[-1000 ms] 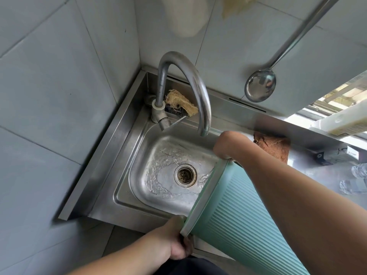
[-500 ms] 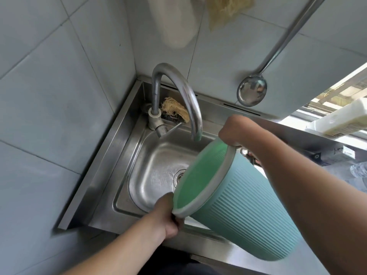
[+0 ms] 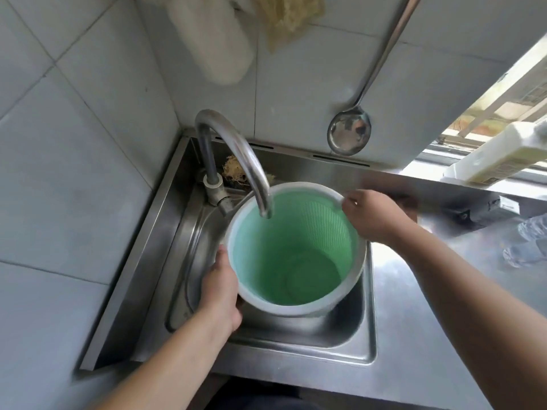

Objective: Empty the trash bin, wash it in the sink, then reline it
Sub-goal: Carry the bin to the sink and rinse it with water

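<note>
now upright under the tap, bin (image 3: 296, 261) gripped at rim by left hand (image 3: 222, 288) and right hand (image 3: 373, 214).

kitchen: steel sink (image 3: 367, 335) with tap (image 3: 236, 155) set in a tiled corner, ladle (image 3: 349, 133) hanging on wall, scrubber (image 3: 233, 173) behind tap, steel counter (image 3: 414, 306).

Pale grey tiled walls (image 3: 88, 143) meet in a corner above a steel counter (image 3: 414, 291). A ladle (image 3: 349, 133) hangs on the wall; daylight enters a window (image 3: 503, 99) at right.
</note>
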Demonstrator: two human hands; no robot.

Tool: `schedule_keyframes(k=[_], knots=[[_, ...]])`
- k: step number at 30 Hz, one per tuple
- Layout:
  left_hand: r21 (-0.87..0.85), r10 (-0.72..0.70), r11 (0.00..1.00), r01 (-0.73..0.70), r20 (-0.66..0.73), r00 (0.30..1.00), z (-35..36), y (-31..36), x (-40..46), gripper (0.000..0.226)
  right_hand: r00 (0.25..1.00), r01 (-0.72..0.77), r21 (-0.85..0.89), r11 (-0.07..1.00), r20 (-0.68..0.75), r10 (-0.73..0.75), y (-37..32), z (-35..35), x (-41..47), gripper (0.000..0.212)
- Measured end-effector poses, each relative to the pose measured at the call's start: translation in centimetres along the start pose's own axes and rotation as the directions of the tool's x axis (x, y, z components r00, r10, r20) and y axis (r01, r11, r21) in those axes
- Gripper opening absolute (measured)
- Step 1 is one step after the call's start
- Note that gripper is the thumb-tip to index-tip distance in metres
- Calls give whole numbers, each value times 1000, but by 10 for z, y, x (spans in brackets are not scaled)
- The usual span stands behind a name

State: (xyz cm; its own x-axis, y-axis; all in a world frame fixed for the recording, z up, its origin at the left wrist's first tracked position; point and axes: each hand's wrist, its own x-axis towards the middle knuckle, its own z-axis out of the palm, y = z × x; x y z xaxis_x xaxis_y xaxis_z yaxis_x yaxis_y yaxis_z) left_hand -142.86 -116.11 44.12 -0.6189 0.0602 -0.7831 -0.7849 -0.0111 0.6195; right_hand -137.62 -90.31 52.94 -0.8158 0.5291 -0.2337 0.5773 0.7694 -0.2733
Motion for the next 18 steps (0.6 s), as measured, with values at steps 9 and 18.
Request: schedule_keyframes(k=[9, 18], knots=[[235, 338, 914, -330, 6, 941, 18, -31, -3, 36, 982, -175, 149, 973, 101, 161, 76, 75, -47, 27], [333, 283, 907, -259, -25, 959, 40, -53, 8, 41, 985, -162, 47, 986, -46, 164, 139, 97, -31, 45]])
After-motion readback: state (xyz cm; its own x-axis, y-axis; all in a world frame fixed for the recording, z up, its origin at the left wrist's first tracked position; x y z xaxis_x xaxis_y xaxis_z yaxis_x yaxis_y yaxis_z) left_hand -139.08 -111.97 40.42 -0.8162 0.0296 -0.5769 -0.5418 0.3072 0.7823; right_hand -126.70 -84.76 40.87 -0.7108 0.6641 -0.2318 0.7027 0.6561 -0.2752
